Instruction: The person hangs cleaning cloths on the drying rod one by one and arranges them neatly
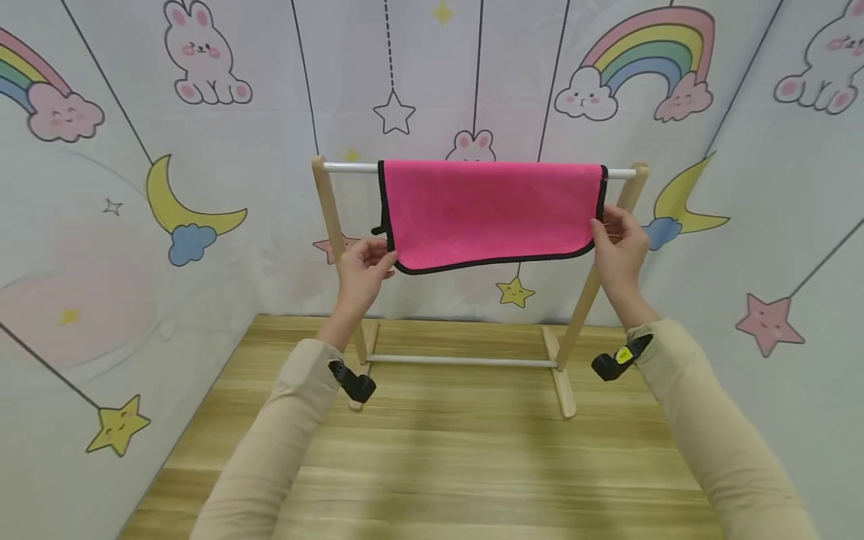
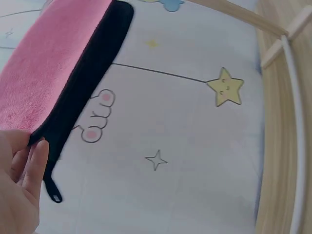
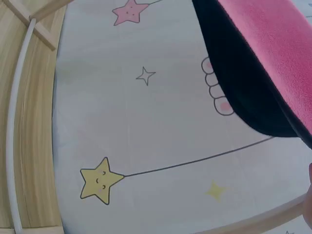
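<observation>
A pink towel [image 1: 496,210] with black edging hangs folded over the white top rod [image 1: 351,168] of a wooden rack. In the head view my left hand [image 1: 363,274] pinches its lower left edge between thumb and fingers. My right hand [image 1: 619,247] pinches the right edge a bit higher, thumb in front and fingers behind. A dark layer [image 2: 92,78] shows behind the pink front in the left wrist view, with a small black loop [image 2: 54,192] hanging below that hand. Only a sliver of the right hand [image 3: 308,197] enters the right wrist view.
Wooden side posts [image 1: 328,202] and feet [image 1: 563,390] carry the rack, with a white lower rod [image 1: 466,361] between them. It stands on a wood-grain surface [image 1: 472,457]. A pale wall cloth [image 1: 270,240] printed with stars, moons and rabbits surrounds it.
</observation>
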Motion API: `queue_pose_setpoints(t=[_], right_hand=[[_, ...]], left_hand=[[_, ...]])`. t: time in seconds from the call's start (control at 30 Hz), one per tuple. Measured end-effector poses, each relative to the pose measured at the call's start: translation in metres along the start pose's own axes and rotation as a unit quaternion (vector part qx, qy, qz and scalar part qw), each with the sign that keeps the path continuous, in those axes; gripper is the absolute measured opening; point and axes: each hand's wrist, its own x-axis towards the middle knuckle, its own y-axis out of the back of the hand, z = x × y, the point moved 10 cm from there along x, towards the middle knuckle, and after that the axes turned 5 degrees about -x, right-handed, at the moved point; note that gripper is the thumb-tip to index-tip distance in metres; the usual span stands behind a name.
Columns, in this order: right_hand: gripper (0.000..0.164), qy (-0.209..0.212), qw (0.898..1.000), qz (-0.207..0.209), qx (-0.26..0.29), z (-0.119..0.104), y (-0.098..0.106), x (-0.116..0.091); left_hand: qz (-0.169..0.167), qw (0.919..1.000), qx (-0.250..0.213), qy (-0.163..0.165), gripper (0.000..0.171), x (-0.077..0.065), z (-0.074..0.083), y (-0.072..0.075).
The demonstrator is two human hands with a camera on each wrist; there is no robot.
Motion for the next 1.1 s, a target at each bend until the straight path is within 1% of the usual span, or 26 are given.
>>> queue_pose_setpoints(t=[0.07,0.13,0.2,0.3,0.37,0.43,0.5,0.57,0.6,0.73,0.8,1.1], right_hand=[[0.022,0.0,1.0,0.007,0.003,0.001,0.002,0.0],[0.022,0.001,1.0,0.009,0.005,0.0,0.002,-0.002],[0.023,0.003,1.0,0.005,0.007,-0.003,0.0,-0.005],[0.024,0.006,1.0,-0.007,0.019,-0.011,-0.006,-0.012],[0.024,0.009,1.0,-0.015,0.025,-0.021,-0.01,-0.017],[0.023,0.011,0.999,-0.021,0.032,-0.03,-0.012,-0.022],[0.022,0.011,0.999,-0.024,0.034,-0.037,-0.013,-0.026],[0.022,0.01,0.999,-0.024,0.035,-0.038,-0.013,-0.028],[0.022,0.007,0.999,-0.025,0.036,-0.037,-0.013,-0.029],[0.023,-0.003,0.999,-0.021,0.042,-0.031,-0.012,-0.031],[0.023,-0.005,0.999,-0.021,0.043,-0.028,-0.013,-0.031],[0.024,-0.002,0.999,-0.015,0.04,-0.031,-0.011,-0.026]], left_hand=[[-0.012,0.9998,0.014,-0.002,0.022,-0.003,-0.001,-0.004],[-0.011,0.9998,0.016,-0.01,0.022,-0.002,0.0,-0.004],[0.008,0.9997,0.007,-0.024,0.021,0.002,0.006,0.002],[0.046,0.9978,-0.018,-0.043,0.02,0.009,0.015,0.015],[0.067,0.9961,-0.029,-0.049,0.02,0.013,0.019,0.023],[0.073,0.9958,-0.032,-0.044,0.02,0.016,0.02,0.027],[0.071,0.9965,-0.026,-0.034,0.02,0.017,0.017,0.028],[0.062,0.9976,-0.019,-0.025,0.02,0.015,0.013,0.027],[0.057,0.9981,-0.013,-0.018,0.021,0.013,0.013,0.026],[0.044,0.999,0.005,-0.011,0.021,0.004,0.023,0.022],[0.044,0.9989,0.013,-0.007,0.021,0.001,0.029,0.021],[0.046,0.9988,0.015,-0.009,0.021,0.004,0.031,0.019]])
